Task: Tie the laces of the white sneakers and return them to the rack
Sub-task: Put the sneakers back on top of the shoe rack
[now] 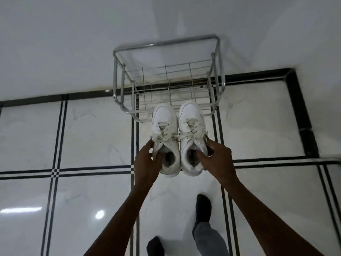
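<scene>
Item: white sneakers, pair, laces tied.
Left sneaker (164, 139): left hand (147, 164) fingers grasp collar.
Right sneaker (192, 139): right hand (215, 161) fingers grasp collar.
Position: held side by side, toes toward rack (166, 78) front edge, likely aligned for shelving together.

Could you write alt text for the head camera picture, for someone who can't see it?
Seen from above, a person's left hand and right hand each hold one of two white sneakers, toes pointing at a metal wire rack against a white wall. The floor is white tile with black lines.
</scene>
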Tool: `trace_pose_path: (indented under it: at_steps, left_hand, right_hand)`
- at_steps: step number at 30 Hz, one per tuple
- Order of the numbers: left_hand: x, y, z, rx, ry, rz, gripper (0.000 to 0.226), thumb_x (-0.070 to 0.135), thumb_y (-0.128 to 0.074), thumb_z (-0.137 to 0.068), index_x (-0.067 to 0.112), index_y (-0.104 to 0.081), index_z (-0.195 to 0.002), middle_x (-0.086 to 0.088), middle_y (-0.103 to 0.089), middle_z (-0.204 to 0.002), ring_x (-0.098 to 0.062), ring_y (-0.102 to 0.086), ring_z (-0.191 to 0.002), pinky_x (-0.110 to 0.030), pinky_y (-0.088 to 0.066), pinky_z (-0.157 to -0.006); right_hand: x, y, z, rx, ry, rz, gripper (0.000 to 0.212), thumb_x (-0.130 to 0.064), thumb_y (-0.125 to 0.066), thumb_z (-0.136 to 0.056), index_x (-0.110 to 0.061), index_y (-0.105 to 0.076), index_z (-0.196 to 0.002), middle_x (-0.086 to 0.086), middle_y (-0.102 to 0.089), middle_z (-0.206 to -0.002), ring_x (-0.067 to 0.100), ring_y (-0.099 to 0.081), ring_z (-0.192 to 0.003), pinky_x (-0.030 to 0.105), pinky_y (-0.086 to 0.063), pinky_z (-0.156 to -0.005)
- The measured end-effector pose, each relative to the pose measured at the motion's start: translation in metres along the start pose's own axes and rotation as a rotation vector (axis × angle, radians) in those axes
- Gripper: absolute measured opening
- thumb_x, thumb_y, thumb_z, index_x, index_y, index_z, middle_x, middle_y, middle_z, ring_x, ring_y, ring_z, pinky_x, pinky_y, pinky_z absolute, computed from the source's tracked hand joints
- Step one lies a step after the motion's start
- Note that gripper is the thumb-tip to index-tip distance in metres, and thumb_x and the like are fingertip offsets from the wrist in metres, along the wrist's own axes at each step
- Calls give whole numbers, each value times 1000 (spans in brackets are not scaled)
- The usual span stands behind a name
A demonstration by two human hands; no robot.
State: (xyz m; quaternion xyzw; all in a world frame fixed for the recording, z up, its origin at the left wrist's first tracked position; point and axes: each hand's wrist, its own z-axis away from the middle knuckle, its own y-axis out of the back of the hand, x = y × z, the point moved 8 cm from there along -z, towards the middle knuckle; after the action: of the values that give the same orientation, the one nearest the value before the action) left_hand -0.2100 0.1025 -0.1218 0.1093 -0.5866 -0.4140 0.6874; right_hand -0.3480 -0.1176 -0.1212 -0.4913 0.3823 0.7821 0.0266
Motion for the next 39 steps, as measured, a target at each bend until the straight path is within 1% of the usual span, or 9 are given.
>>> trace_pose_path:
  at_steps: [3, 10, 15, 19, 24, 27, 30, 35, 39]
  left_hand:
    - [28, 10, -25, 18, -20, 23, 42, 19, -70, -89, 19, -63, -131, 4, -73, -116, -14, -70, -96, -26, -54, -82]
    - [46, 12, -123, -24, 14, 20, 44, 17, -70, -88, 19, -63, -131, 1, -73, -114, -20, -71, -95, -30, -53, -80]
    - [42, -3, -217, -57, 8, 19, 48, 15, -71, -90, 13, -60, -136, 4, -70, -114, -12, -69, -86, -7, -48, -67]
    - [32, -17, -273, -108, 23, -37, 50, 18, -68, -92, 11, -57, -140, -4, -70, -126, -16, -68, -90, -17, -49, -72]
    - [23, -32, -306, -158, 60, 22, 50, 7, -65, -92, 10, -55, -141, 3, -66, -126, -21, -69, -103, -4, -50, -71]
    - [19, -35, -315, -174, 71, -14, 52, 12, -66, -91, 14, -54, -142, 2, -65, -131, -25, -67, -112, -32, -60, -88]
    - [17, -36, -316, -195, 79, -30, 57, 16, -67, -91, 16, -49, -145, -3, -63, -138, -28, -66, -116, -50, -58, -94]
    - [29, -31, -305, -220, 63, -63, 77, 37, -69, -86, 23, -34, -153, -5, -55, -147, -28, -58, -128, -50, -53, -102]
    - [70, -7, -286, -137, -66, -146, 72, 27, -74, -89, 14, -39, -150, -13, -54, -144, -29, -50, -133, -31, -42, -102]
  right_hand:
    - [-23, 15, -31, -12, 19, -3, 37, -19, -76, -81, -15, -72, -117, -1, -78, -88, 9, -71, -77, 0, -45, -67]
    - [-39, 0, -126, -19, -30, -24, 52, -30, -74, -79, -21, -66, -129, 1, -78, -103, 17, -73, -93, 35, -60, -83]
    - [-40, -29, -213, -9, 2, -23, 46, -25, -74, -86, -12, -65, -129, 1, -76, -102, 13, -71, -92, 22, -57, -77]
    - [-34, -48, -263, -26, -9, -15, 44, -25, -72, -84, -12, -67, -125, 5, -76, -100, 16, -72, -89, 31, -61, -79]
    - [-24, -64, -296, -47, -54, -7, 41, -17, -73, -82, -11, -68, -122, 7, -77, -98, 19, -73, -88, 26, -60, -75]
    - [-21, -68, -304, -75, -83, 19, 47, -14, -74, -82, -10, -64, -128, 8, -76, -106, 16, -72, -93, 1, -48, -72]
    - [-14, -72, -307, -101, -103, 35, 52, -19, -74, -85, -11, -61, -134, 6, -74, -113, 6, -65, -94, -4, -43, -70]
    - [-18, -71, -303, -176, -178, 111, 65, -30, -72, -87, -14, -49, -145, 9, -68, -125, 23, -66, -113, 29, -53, -90]
    - [-44, -50, -299, -154, -112, 311, 76, -42, -67, -86, -11, -41, -149, 19, -54, -143, 37, -48, -135, 47, -47, -104]
